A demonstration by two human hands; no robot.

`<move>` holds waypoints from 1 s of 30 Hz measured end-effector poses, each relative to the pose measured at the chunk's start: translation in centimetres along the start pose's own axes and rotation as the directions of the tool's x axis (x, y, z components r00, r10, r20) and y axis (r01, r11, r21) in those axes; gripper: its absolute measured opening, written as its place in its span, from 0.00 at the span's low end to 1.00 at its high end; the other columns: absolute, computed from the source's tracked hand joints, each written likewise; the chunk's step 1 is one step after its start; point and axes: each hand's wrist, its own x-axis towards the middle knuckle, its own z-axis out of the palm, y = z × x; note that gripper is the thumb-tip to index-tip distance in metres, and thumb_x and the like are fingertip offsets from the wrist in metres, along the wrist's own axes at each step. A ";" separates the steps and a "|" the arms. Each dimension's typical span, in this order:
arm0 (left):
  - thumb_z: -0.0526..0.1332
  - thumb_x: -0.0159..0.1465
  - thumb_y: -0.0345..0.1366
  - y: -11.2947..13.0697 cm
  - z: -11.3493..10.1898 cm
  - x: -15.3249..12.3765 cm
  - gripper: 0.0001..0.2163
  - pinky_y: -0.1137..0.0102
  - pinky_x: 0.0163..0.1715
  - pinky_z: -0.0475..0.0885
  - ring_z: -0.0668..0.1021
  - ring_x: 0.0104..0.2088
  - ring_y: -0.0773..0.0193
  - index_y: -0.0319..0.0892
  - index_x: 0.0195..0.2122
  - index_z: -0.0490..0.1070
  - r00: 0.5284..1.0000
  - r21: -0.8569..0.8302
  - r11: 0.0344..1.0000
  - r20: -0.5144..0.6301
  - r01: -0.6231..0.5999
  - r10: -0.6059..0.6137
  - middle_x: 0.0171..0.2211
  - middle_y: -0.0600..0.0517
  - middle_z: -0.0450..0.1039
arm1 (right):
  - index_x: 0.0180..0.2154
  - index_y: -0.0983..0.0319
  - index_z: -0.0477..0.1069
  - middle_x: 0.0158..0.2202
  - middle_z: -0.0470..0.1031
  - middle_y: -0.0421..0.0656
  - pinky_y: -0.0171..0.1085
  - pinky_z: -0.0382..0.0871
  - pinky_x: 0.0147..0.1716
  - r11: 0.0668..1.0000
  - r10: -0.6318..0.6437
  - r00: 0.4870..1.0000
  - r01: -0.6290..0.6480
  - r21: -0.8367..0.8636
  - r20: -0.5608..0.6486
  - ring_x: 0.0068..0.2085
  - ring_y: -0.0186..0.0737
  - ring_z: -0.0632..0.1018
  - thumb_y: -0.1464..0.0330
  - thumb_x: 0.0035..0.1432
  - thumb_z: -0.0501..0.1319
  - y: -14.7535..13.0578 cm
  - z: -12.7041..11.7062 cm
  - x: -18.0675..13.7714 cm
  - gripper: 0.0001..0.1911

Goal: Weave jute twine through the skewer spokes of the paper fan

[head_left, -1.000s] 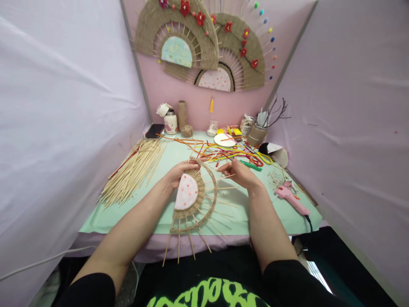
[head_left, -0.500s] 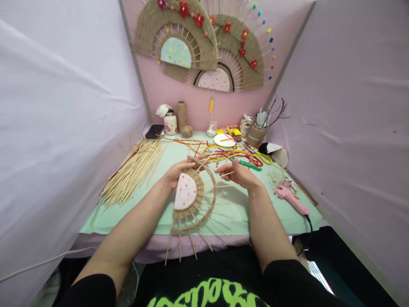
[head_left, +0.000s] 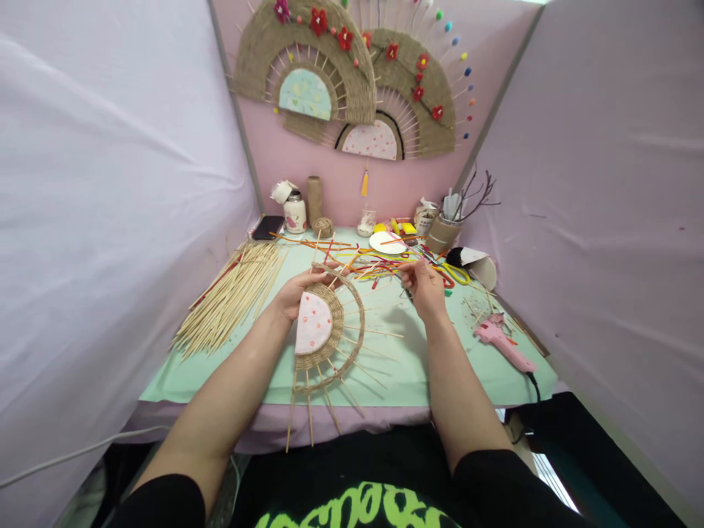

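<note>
A half-round woven fan (head_left: 336, 330) stands tilted in my left hand (head_left: 297, 293), which grips it at its upper left edge. Its white centre with pink dots (head_left: 313, 323) is ringed by tightly woven twine. Thin wooden sticks radiate outward through a narrower outer band of twine (head_left: 360, 323). My right hand (head_left: 426, 287) is raised to the right of the fan, apart from its sticks. Its thumb and fingers are pinched together; whatever lies between them is too fine to make out.
Bamboo sticks (head_left: 231, 301) lie heaped on the left. Colourful pipe cleaners (head_left: 352, 257), a white plate (head_left: 388, 243) and yellow-handled scissors (head_left: 455, 274) lie behind the hands. A pink glue gun (head_left: 503, 345) rests at right. A twine ball (head_left: 323, 227) and jar (head_left: 295, 213) stand at the back.
My right hand has moved away from the fan's edge, slightly up and right, its fingers now pinched more closely. The fan has shifted a little left in my left hand.
</note>
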 end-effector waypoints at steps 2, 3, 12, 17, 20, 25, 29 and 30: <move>0.57 0.56 0.24 0.1 -0.2 0.1 0.14 0.68 0.42 0.71 0.77 0.47 0.58 0.37 0.43 0.73 1.000 0.001 1.000 -0.018 0.003 -0.003 0.41 0.44 0.77 | 0.29 0.59 0.72 0.23 0.65 0.42 0.37 0.58 0.25 0.997 -0.051 0.999 0.052 0.057 -0.015 0.26 0.36 0.65 0.44 0.52 0.55 0.0 0.0 -0.1 0.25; 0.57 0.56 0.24 0.2 -0.2 0.1 0.14 0.69 0.41 0.72 0.77 0.46 0.59 0.37 0.43 0.73 0.999 -0.001 1.000 -0.034 0.001 -0.001 0.41 0.44 0.77 | 0.28 0.59 0.72 0.23 0.65 0.42 0.37 0.58 0.25 0.996 -0.060 0.998 0.060 0.070 -0.002 0.26 0.36 0.65 0.44 0.52 0.55 0.0 0.0 -0.2 0.25; 0.56 0.59 0.28 1.0 -0.5 -0.5 0.14 0.57 0.46 0.71 0.77 0.46 0.56 0.42 0.45 0.72 0.997 -0.088 0.995 -0.057 -0.053 0.048 0.48 0.46 0.74 | 0.29 0.60 0.76 0.25 0.68 0.44 0.37 0.61 0.28 0.992 0.057 0.983 -0.076 0.105 0.176 0.28 0.37 0.68 0.42 0.54 0.50 -0.4 0.3 -0.4 0.31; 0.54 0.60 0.27 1.0 -0.4 -0.2 0.16 0.58 0.46 0.72 0.77 0.45 0.57 0.43 0.49 0.70 0.991 -0.135 0.984 -0.077 -0.118 0.108 0.47 0.49 0.75 | 0.30 0.61 0.77 0.26 0.69 0.46 0.36 0.60 0.27 0.969 0.162 0.926 -0.214 0.121 0.341 0.28 0.36 0.67 0.38 0.51 0.46 -0.4 0.6 -0.6 0.37; 0.54 0.60 0.27 0.8 -0.4 0.0 0.18 0.60 0.42 0.73 0.79 0.41 0.58 0.45 0.52 0.68 0.984 -0.134 0.979 -0.113 -0.151 0.137 0.46 0.50 0.76 | 0.33 0.64 0.78 0.27 0.71 0.48 0.37 0.61 0.28 0.943 0.253 0.797 -0.329 0.044 0.549 0.29 0.38 0.68 0.36 0.49 0.43 -0.3 0.6 -0.9 0.43; 0.53 0.61 0.27 0.6 -0.8 0.2 0.20 0.61 0.40 0.74 0.80 0.38 0.58 0.45 0.54 0.67 0.980 -0.120 0.977 -0.113 -0.177 0.164 0.46 0.49 0.76 | 0.36 0.63 0.79 0.29 0.73 0.48 0.36 0.61 0.29 0.936 0.246 0.778 -0.347 0.068 0.577 0.30 0.38 0.69 0.37 0.51 0.44 -0.3 0.4 -1.2 0.42; 0.53 0.61 0.27 0.5 -0.7 0.2 0.20 0.62 0.45 0.72 0.79 0.42 0.59 0.44 0.55 0.66 0.973 -0.143 0.967 -0.126 -0.210 0.193 0.46 0.48 0.76 | 0.38 0.63 0.79 0.29 0.73 0.48 0.35 0.62 0.29 0.930 0.252 0.764 -0.361 0.071 0.594 0.29 0.37 0.69 0.37 0.51 0.45 -0.1 0.2 -1.0 0.41; 0.53 0.61 0.27 0.5 -0.7 0.1 0.20 0.61 0.45 0.72 0.79 0.43 0.58 0.44 0.55 0.66 0.972 -0.143 0.967 -0.131 -0.212 0.193 0.47 0.48 0.75 | 0.38 0.64 0.78 0.29 0.73 0.48 0.35 0.62 0.29 0.931 0.249 0.763 -0.359 0.072 0.597 0.29 0.37 0.69 0.38 0.51 0.45 -0.1 0.1 -1.0 0.41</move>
